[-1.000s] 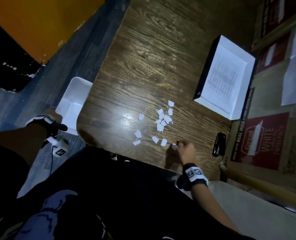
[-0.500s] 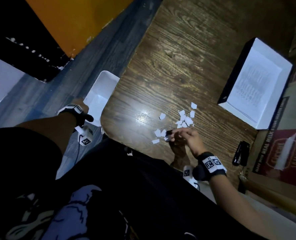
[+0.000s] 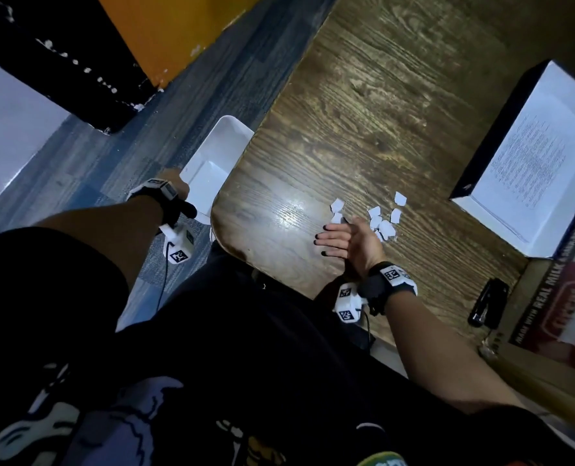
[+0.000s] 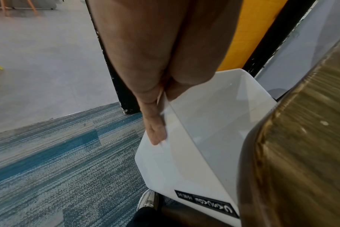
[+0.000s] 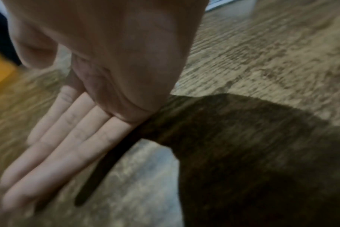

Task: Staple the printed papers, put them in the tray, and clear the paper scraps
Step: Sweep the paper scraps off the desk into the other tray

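**Sweep the scraps, don't pick them**

Your paper scraps (image 3: 381, 219) are torn white bits, thin and nearly weightless, lying loose on the surface near its front edge, a little toward the right. They will slide easily on the glossy wood grain but may flutter or cling to skin, so pinching each one looks slow; judged from here, herding them with a flat edge suits them better. Your right hand (image 3: 353, 238) is set for that: fingers (image 5: 54, 142) straight and together, its little-finger edge down on the surface just beside the pile, holding nothing.

Your left hand (image 4: 155, 86) pinches the thin rim of the white bin (image 4: 213, 122), thumb inside and fingers outside, at the front-left corner of the surface, with the rim below the tabletop. The bin is smooth, stiff plastic with sloped walls and rounded corners; it seems light, so keep it tight to the edge or scraps may drop to the carpet.

The printed papers (image 3: 528, 169) already lie flat in the tray (image 3: 474, 163) at the right edge. The black stapler (image 3: 486, 306) rests near the front-right corner.
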Tool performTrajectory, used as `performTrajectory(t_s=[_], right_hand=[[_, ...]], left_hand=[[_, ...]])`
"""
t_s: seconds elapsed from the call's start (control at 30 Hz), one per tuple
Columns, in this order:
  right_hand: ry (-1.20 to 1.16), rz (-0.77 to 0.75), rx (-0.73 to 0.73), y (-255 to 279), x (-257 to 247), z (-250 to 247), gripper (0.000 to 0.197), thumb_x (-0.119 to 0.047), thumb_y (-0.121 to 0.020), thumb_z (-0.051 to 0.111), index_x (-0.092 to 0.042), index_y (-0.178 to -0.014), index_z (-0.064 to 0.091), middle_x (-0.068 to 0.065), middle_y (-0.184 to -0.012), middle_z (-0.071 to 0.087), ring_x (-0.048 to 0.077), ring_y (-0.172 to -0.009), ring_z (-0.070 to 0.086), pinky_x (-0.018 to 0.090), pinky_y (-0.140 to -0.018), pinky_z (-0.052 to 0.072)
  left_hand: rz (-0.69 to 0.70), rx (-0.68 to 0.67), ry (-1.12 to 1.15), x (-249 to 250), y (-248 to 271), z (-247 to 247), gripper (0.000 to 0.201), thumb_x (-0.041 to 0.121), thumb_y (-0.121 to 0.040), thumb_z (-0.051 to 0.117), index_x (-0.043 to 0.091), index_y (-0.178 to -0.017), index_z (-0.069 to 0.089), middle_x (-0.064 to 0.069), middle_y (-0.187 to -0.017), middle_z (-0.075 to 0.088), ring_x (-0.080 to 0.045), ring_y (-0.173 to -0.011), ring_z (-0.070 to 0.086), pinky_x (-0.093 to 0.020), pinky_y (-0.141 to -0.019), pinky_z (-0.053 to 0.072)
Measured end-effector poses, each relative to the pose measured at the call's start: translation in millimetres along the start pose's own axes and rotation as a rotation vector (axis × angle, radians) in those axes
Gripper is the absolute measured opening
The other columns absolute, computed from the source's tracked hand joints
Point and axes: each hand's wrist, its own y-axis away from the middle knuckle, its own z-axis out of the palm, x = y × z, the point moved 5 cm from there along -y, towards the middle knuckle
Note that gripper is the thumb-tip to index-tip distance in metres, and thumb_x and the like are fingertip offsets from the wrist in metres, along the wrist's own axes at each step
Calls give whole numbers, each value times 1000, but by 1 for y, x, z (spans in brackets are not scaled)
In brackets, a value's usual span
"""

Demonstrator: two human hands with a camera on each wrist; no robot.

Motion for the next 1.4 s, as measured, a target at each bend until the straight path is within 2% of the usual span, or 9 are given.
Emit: performTrajectory(t_s=[0.27,0.47,0.57,0.73,0.87,1.07,1.23,1.3,1.4], right_hand=[[288,207,-161,5,34,22,62,-49,-94,36,5,-97,65,24,-89,73,35,-78,73,35,-65,59],[171,-30,80,-19,-27,12,47,-41,-93,40,0,-95,61,21,-81,72,36,-75,73,36,-61,56],[119,-182,96,-4,-41,5,40,-31,-93,39,1,-100,63,16,-88,73,30,-82,72,36,-68,54],[320,-502,648,64,-41,-65,36,-12,-97,42,-1,-129,53,11,-128,58,0,-113,58,26,-100,45],[923,-196,890,49,-11,-93,62,-34,-99,34,-10,-152,14,10,-162,4,27,-149,6,44,-118,9],[1092,-156,784,5,-5,-1,64,-36,-101,23,4,-149,7,26,-158,-5,42,-146,-8,51,-120,-2],[989,-326,612,7,-9,33,65,-31,-102,29,2,-150,2,16,-161,-4,30,-149,-8,35,-119,-6],[920,-367,733,16,-30,1,64,-28,-100,33,1,-151,8,17,-161,2,31,-149,-3,31,-117,-4],[950,-282,936,28,-64,-65,65,-30,-100,33,2,-151,8,17,-161,4,33,-149,1,38,-120,3]], left_hand=[[19,22,34,5,-4,2,48,1,-92,37,0,-140,35,-25,-142,44,-41,-123,50,-43,-94,46],[40,11,41,10,-6,1,34,-1,-90,38,-8,-121,52,-29,-125,56,-38,-98,56,-33,-73,38],[19,12,64,7,-13,3,41,-1,-90,39,-4,-129,47,-27,-133,52,-40,-114,54,-37,-81,43],[12,2,154,-4,-28,8,54,-2,-85,42,2,-139,41,-25,-143,44,-41,-127,48,-46,-101,45],[9,-47,121,1,-17,8,43,0,-88,48,-9,-130,46,-32,-136,48,-45,-120,52,-48,-89,47],[36,-21,60,4,-13,1,33,1,-88,44,-11,-119,51,-22,-79,53,-33,-73,51,-35,-61,38],[37,11,50,3,-11,-5,7,-1,-88,43,-5,-89,50,-18,-73,45,-28,-70,47,-36,-72,39],[36,16,53,2,-16,-4,15,-2,-87,44,-1,-72,44,-17,-72,44,-24,-59,41,-35,-70,37],[32,-4,88,-2,-26,-2,12,0,-84,46,-8,-90,54,-27,-95,56,-36,-81,58,-45,-72,49]])
